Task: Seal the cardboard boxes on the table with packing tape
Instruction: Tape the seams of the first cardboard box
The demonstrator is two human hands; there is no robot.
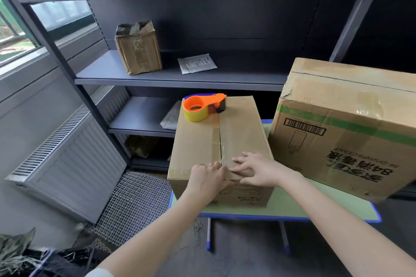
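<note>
Both my grips are open: left hand (208, 179) and right hand (255, 170) press the cardboard box (198, 141) at its seam, tape dispenser (199, 109) atop.

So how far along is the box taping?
Done: tape runs along the small box's top seam, with the tape dispenser parked on its far end. In hand: the left hand and right hand press the tape's near end down. Left: the big box beside it; whether its seal is fresh I cannot tell.
</note>
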